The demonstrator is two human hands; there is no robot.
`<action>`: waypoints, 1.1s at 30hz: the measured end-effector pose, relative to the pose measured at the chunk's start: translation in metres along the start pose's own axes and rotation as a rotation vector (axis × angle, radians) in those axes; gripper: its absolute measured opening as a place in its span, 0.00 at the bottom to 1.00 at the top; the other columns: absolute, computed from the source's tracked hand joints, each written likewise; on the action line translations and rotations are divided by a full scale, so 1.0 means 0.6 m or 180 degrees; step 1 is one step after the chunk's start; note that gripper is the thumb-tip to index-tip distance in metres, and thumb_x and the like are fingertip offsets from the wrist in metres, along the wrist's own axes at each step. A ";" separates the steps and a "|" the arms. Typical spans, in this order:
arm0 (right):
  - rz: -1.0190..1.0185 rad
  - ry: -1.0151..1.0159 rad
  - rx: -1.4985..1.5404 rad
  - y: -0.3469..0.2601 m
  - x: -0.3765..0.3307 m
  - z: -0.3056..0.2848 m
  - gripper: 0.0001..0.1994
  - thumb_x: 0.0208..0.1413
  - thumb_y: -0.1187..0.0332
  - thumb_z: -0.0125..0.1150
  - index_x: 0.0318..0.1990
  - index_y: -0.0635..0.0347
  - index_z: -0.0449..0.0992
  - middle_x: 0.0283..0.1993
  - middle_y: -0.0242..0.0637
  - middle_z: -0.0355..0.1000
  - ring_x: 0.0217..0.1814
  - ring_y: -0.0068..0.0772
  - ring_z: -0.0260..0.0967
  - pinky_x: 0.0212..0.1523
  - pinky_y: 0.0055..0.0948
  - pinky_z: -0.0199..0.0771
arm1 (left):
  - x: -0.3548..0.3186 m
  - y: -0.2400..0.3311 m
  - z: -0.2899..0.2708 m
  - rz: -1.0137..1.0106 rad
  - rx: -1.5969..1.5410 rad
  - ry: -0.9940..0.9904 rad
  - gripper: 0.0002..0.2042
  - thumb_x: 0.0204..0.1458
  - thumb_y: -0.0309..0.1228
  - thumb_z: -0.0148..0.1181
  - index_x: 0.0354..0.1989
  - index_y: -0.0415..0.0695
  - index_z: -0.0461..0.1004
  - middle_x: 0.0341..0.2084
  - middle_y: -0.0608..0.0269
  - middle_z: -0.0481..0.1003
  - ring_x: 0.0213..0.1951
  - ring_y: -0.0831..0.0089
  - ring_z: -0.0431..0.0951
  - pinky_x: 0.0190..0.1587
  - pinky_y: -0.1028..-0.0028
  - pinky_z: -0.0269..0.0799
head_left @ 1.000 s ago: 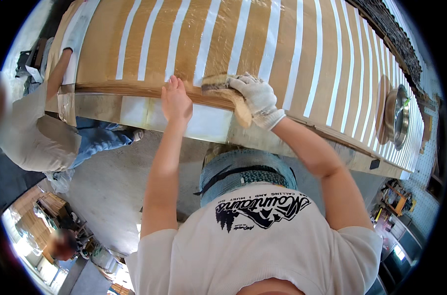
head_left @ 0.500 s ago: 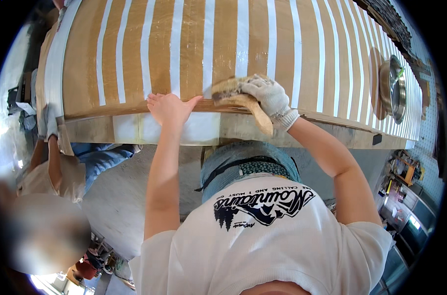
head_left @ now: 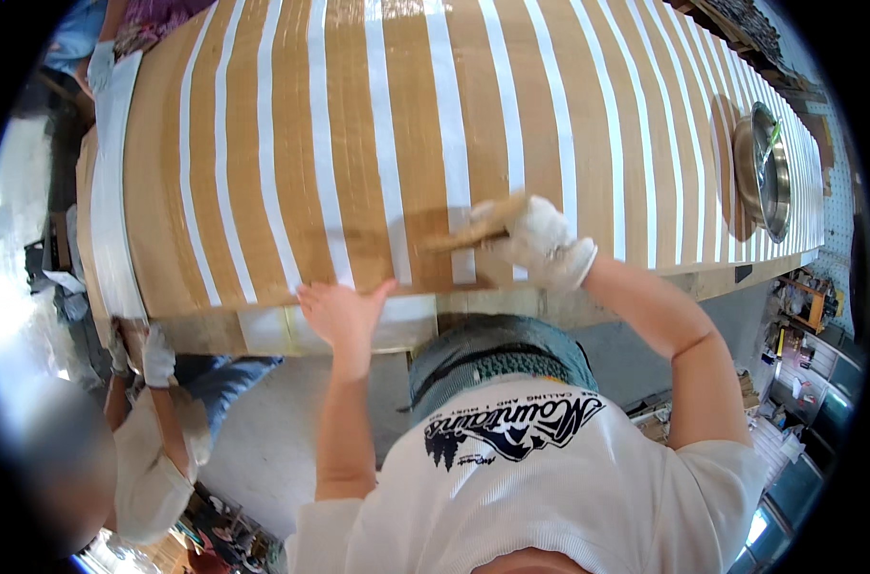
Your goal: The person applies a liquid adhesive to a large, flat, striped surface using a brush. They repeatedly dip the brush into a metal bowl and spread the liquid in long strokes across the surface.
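Note:
A long curved wooden surface (head_left: 263,143) with lengthwise brown and white stripes fills the upper view. My right hand (head_left: 542,244), in a white glove, grips a brush (head_left: 468,232) whose bristles lie on a brown stripe a little in from the near edge. My bare left hand (head_left: 344,311) rests flat with fingers spread on the pale near edge of the surface, left of the brush.
A round metal bowl (head_left: 765,172) sits on the surface at far right. A co-worker (head_left: 157,459) crouches at lower left, one gloved hand (head_left: 157,356) by the edge. Another person's gloved hand (head_left: 100,62) shows at the far top left. Workshop clutter lines the right side.
My right hand has carried the brush from the near edge up onto the striped surface. My left hand has stayed on the edge. The co-worker now appears lower at the left.

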State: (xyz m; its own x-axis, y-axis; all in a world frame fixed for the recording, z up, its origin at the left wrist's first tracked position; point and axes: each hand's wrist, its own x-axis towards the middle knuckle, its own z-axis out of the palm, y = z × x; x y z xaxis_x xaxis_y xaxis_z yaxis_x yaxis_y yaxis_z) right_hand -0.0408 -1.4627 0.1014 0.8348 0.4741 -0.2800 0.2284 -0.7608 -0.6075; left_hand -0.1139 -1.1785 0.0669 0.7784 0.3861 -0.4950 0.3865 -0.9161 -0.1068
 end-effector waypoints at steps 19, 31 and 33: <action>0.0625 0.2301 -0.1417 0.312 0.722 -0.375 0.20 0.55 0.55 0.67 0.53 0.48 0.72 0.49 0.42 0.79 0.54 0.48 0.75 0.54 0.44 0.76 | 0.000 0.007 0.033 -0.0367 -0.0279 -0.0002 0.68 0.32 0.68 0.72 0.65 0.15 0.51 0.68 0.18 0.48 0.72 0.35 0.49 0.70 0.52 0.54; -0.0747 0.1675 -0.0437 0.202 0.329 -0.154 0.15 0.58 0.66 0.62 0.53 0.50 0.77 0.44 0.38 0.78 0.49 0.46 0.75 0.50 0.39 0.76 | 0.011 -0.001 0.042 0.0022 0.0007 0.0390 0.65 0.36 0.72 0.65 0.63 0.15 0.56 0.65 0.21 0.57 0.71 0.37 0.54 0.69 0.56 0.57; -0.0921 0.1560 -0.0922 0.154 0.191 -0.101 0.15 0.56 0.68 0.62 0.52 0.52 0.79 0.44 0.37 0.77 0.49 0.43 0.74 0.49 0.38 0.76 | 0.002 0.002 0.034 -0.0032 -0.0091 0.0334 0.65 0.36 0.72 0.65 0.63 0.14 0.56 0.64 0.19 0.57 0.70 0.36 0.56 0.69 0.56 0.58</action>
State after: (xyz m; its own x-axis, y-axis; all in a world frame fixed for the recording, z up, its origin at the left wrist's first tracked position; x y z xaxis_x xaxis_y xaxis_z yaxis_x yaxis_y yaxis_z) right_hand 0.1064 -1.5054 0.0586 0.8357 0.4727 0.2795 0.5477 -0.7539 -0.3628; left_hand -0.1231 -1.1812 0.0485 0.8214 0.4058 -0.4009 0.4073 -0.9093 -0.0859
